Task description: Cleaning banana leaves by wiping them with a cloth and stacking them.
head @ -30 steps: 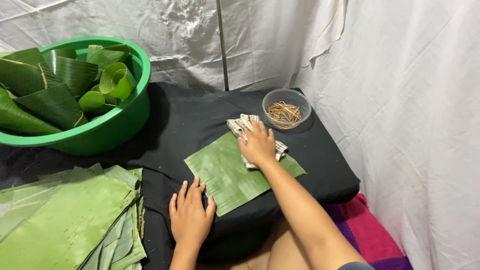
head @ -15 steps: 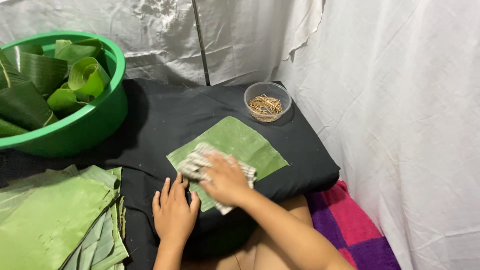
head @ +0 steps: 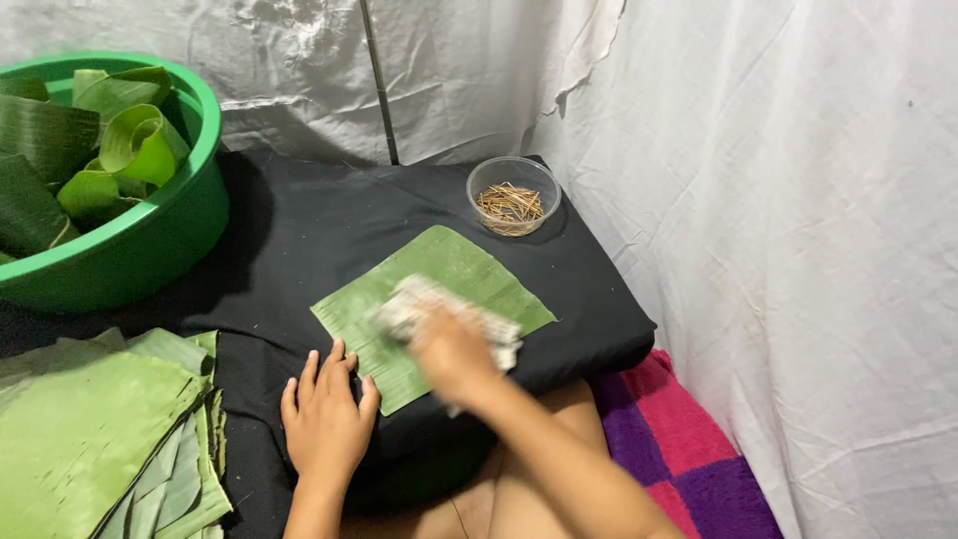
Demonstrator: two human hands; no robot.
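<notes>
My right hand [head: 454,349] presses a cloth [head: 414,304] onto the leaf [head: 449,269], left hand [head: 324,414] flat, fingers spread; rubbing hard could tear it.

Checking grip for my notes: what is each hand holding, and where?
Right hand presses a cloth from above, blurred; left hand lies flat at the leaf edge, holding nothing.

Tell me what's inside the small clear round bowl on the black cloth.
The small clear round bowl holds a loose heap of thin tan sticks, like short picks. They cover the bowl's bottom, so anything beneath them cannot be seen.
</notes>
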